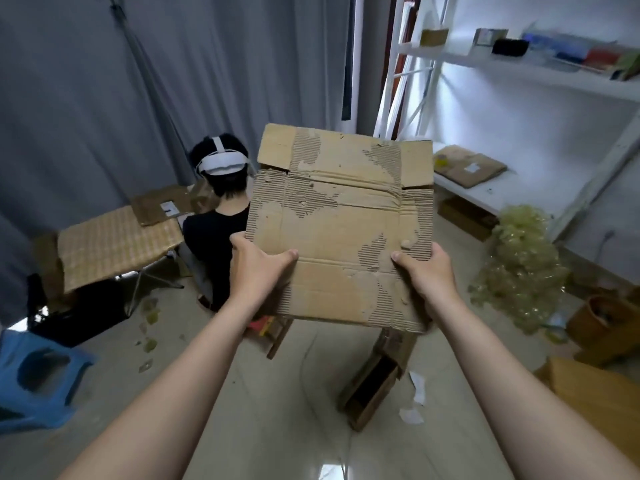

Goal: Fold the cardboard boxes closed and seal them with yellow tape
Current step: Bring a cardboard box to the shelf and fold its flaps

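Between outstretched left hand [258, 263] and right hand [427, 271], gripped cardboard box [341, 223].

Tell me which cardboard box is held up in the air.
The flattened box with peeled paper, gripped by the left hand and right hand. The open box below lies on the floor; a folded box rests on the white shelf.

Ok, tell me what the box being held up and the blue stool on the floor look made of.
The box: corrugated cardboard, matte brown. Its outer paper is torn away in patches, which bares the ribbed fluting underneath. The blue stool: probably moulded plastic, judging by its even colour, slight sheen and rounded cut-out, though blur leaves that open.
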The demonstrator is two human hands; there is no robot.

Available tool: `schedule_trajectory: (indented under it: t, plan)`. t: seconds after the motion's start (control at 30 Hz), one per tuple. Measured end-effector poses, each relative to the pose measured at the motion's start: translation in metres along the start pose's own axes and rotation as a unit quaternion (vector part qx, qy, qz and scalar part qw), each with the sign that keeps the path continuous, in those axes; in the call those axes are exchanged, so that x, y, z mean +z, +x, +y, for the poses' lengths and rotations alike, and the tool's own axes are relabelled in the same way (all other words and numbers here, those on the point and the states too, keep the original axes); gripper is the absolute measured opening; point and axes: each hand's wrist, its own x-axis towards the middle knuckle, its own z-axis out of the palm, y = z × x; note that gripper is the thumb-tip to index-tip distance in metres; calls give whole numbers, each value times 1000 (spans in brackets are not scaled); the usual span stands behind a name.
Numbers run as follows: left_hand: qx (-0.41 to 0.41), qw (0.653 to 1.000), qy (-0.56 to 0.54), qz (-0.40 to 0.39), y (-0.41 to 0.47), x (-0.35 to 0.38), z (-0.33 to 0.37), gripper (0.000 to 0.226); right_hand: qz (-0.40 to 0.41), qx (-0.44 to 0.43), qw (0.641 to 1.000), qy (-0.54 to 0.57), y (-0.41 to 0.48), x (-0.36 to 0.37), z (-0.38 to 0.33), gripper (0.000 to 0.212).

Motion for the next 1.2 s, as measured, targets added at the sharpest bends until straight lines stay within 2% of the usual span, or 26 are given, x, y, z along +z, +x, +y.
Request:
schedule_trajectory:
  t: [0.2, 0.53, 0.8, 0.93, 1.03, 1.2]
  plan:
    - [48, 996, -33, -66, 122, 57, 36, 79, 69, 3, 997, 17, 110, 26, -11, 29]
    - [102, 984, -53, -135, 309, 185, 67, 71, 155, 20, 987, 31, 305, 67, 7, 32]
    - [151, 978, -31, -141, 487, 274, 137, 72, 167, 6, 985, 42, 494, 108, -22, 33]
    - [152, 975, -52, -150, 549, 316, 163, 70, 155, -11, 988, 22, 567, 108, -47, 41]
    - [136, 974, -63, -171, 595, 361, 177, 71, 142, -3, 990, -12, 624, 101, -53, 36]
    - [119, 968, -71, -208, 673, 455, 195, 68, 165, 15, 985, -41, 721, 92, -39, 34]
